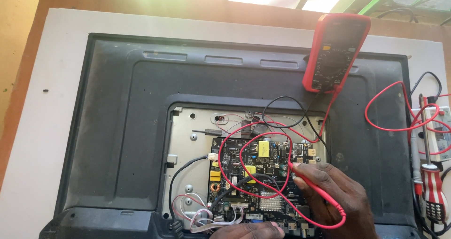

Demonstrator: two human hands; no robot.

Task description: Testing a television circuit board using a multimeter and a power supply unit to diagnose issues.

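Head view: right hand (336,196) pinches red probe (312,180) on circuit board (256,182); probe looks light, stiff—grip its insulated shaft. Left hand (249,230) below board, grip unclear.

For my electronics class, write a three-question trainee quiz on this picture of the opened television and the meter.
1. True or false: the right hand holds a red test probe against the black circuit board.
2. Where does the red handheld multimeter rest: A) on the white tabletop, B) on the black plastic television back, C) in the left hand?
3. Which striped tool lies at the right edge?

Key:
1. True.
2. B.
3. The red-and-white striped screwdriver.
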